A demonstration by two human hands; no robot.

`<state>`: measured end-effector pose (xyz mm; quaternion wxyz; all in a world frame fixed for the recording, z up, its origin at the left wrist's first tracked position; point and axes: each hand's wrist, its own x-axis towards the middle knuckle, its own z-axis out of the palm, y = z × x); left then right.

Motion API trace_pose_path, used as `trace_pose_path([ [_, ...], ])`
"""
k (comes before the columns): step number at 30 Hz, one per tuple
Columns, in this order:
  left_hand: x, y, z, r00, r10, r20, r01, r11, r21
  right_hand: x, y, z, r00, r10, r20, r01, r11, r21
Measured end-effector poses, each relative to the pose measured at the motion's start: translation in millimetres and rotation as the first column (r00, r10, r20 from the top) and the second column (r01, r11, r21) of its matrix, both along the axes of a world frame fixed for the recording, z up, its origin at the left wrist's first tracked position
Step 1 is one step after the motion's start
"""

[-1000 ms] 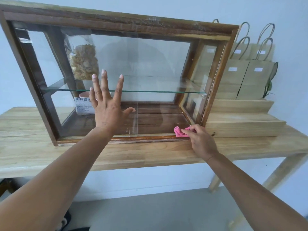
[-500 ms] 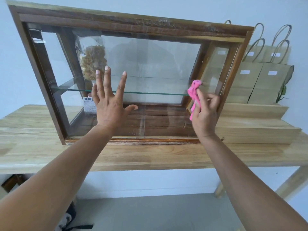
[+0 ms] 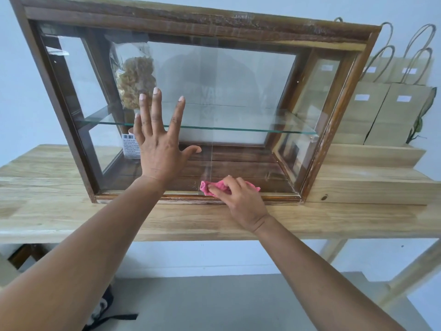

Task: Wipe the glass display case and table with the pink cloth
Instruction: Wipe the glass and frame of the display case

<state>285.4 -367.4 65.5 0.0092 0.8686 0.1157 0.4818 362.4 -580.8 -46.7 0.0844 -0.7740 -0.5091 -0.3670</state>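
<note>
Head view: we saw a wooden-framed glass display case standing on a pale wooden counter, its front pane facing us. The left hand lay flat against that pane, left of the middle, with its fingers straight and spread and grasping nothing. The right hand was curled around the pink cloth, bunching it against the bottom of the front glass. There the cloth sat just above the lower frame rail and just right of the vertical seam in the pane. Its ends poked out on either side of the fingers.

Inside the case, a glass shelf ran across at mid-height. A clear bag of pale dry snacks stood at the left, partly behind the left hand's fingertips; we could not tell what the snacks were. To the right of the case was a stepped wooden riser, touching the case's side. Brown paper bags with cord handles stood in rows on it against the wall.
</note>
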Motion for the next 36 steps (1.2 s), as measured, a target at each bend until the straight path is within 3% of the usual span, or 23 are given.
trace_pose_path([
  [5,0.2,-2.6,-4.1,1.000,0.000,0.010,0.001,0.999,-0.054,3.0,-24.5,0.4,0.995,-0.078,0.054,0.084,0.989,-0.119],
  [14,2.0,-2.1,-5.8,1.000,-0.011,0.022,0.013,0.997,-0.073,26.1,-132.2,5.8,0.961,-0.262,-0.087,0.264,0.964,0.011],
  [17,2.0,-2.2,-6.1,1.000,-0.014,0.018,0.015,0.997,-0.073,15.2,-121.3,15.4,0.958,-0.235,-0.164,0.265,0.944,0.195],
  [21,3.0,-1.3,-6.3,1.000,-0.010,0.003,0.010,0.997,-0.075,12.4,-110.8,40.9,0.914,-0.274,-0.298,0.402,0.701,0.589],
  [23,2.1,-0.9,-6.6,1.000,-0.011,0.002,0.011,0.997,-0.073,15.9,-108.6,47.1,0.839,-0.364,-0.404,0.541,0.633,0.554],
  [27,-3.3,6.7,-13.8,0.999,-0.017,0.036,0.020,0.998,-0.068,10.3,-101.8,22.5,0.721,-0.475,-0.504,0.682,0.615,0.396],
  [31,-26.5,43.7,-42.3,0.992,0.081,0.092,-0.060,0.976,-0.209,5.0,-94.9,4.1,0.726,-0.369,-0.580,0.664,0.595,0.452],
  [36,-49.5,97.6,-79.9,0.988,0.149,0.029,-0.117,0.873,-0.473,-7.1,-61.4,4.5,0.719,-0.263,-0.644,0.651,0.581,0.489],
])
